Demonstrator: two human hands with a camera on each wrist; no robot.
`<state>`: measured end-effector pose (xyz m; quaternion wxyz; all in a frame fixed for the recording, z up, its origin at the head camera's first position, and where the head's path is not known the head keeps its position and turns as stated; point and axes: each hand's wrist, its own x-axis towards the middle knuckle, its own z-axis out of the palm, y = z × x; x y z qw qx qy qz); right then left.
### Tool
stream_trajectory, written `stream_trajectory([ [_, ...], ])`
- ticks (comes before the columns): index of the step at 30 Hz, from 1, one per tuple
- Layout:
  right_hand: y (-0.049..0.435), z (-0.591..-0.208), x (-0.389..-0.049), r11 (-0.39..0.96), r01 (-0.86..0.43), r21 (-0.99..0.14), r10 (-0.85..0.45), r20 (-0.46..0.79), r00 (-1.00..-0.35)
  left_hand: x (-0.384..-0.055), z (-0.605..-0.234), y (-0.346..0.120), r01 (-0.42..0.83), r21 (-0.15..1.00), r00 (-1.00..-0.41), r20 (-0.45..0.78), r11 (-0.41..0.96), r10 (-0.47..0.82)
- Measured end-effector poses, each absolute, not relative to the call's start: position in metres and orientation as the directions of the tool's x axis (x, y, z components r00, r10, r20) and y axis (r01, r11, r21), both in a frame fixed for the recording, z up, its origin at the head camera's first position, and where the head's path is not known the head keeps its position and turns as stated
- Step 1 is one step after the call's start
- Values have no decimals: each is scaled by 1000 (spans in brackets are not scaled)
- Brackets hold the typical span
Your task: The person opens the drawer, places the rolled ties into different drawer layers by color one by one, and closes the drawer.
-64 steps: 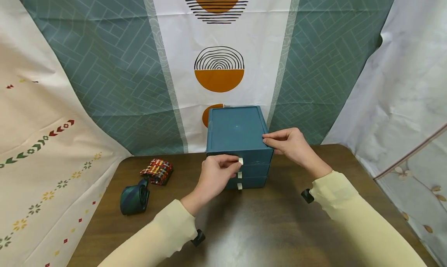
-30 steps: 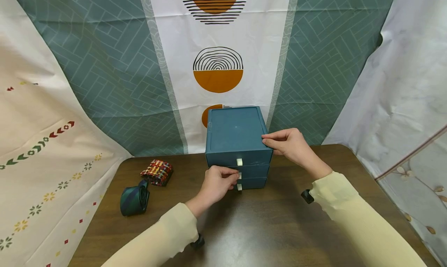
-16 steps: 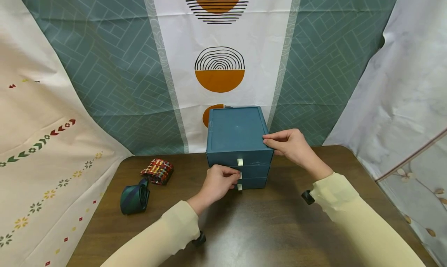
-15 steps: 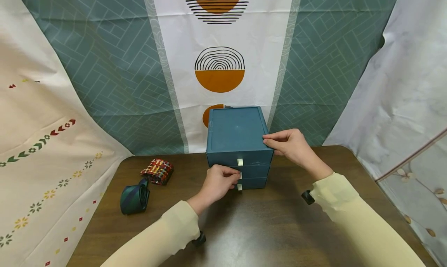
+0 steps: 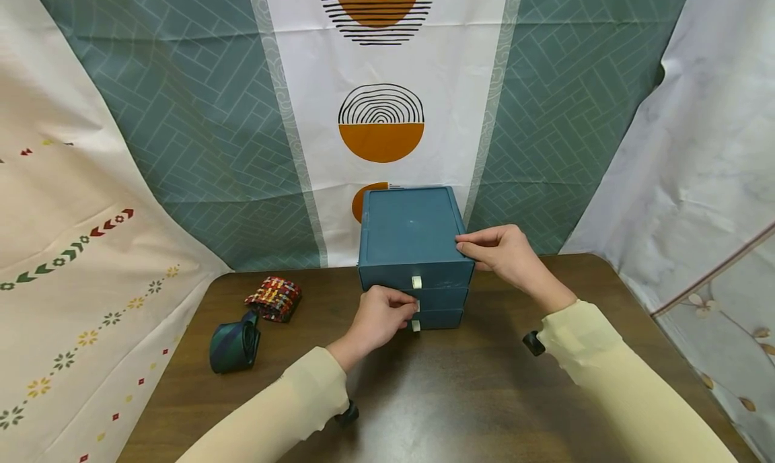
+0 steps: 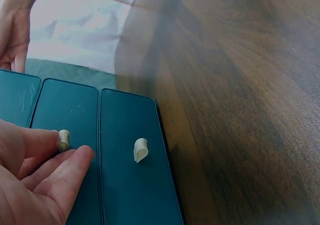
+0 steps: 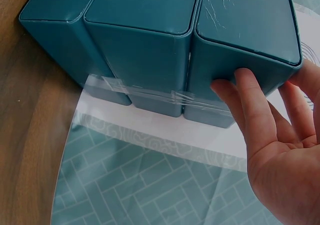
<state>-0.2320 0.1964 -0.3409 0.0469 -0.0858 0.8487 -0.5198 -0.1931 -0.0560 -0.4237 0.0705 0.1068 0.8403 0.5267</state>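
Observation:
A blue-green three-drawer box stands at the back of the table, its drawers flush, each with a pale pull tab. My left hand is at the middle drawer, thumb and fingers pinching its small tab, partly hidden by the fingertips. Above it the top drawer's tab is untouched, as is the bottom drawer's tab. With my right hand I grip the box's upper right edge; in the right wrist view its fingers press on the side of the top drawer unit.
On the left of the brown table lie a rolled dark green-and-blue necktie and a rolled multicoloured woven piece. A patterned cloth hangs right behind the box. Clear tape runs across the box's side.
My left hand has moved down from the top drawer's tab to the middle drawer's tab and stayed there. My right hand has kept its place on the edge. The drawers have not moved visibly.

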Motion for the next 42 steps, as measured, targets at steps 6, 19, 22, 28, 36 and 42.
stream_trajectory([
  [6, 197, -341, -232, 449, -101, -888, -194, 14, -981, -194, -424, -56, 124, 887, -966, 6, 444, 257],
  [19, 196, -338, -232, 443, -106, -890, -196, 19, -980, -194, -421, -56, 158, 868, -965, 34, 470, 260],
  [22, 196, -339, -232, 445, -104, -890, -195, 17, -981, -193, -421, -57, 158, 868, -964, 31, 471, 265],
  [28, 196, -341, -233, 445, -105, -889, -202, 15, -979, -192, -422, -57, 151, 878, -962, 24, 455, 274],
  [36, 196, -341, -233, 445, -104, -889, -200, 15, -980, -189, -420, -57, 137, 862, -962, -1, 488, 273],
  [42, 197, -341, -232, 439, -103, -892, -202, 13, -979, -186, -420, -57, 137, 852, -960, -11, 505, 279],
])
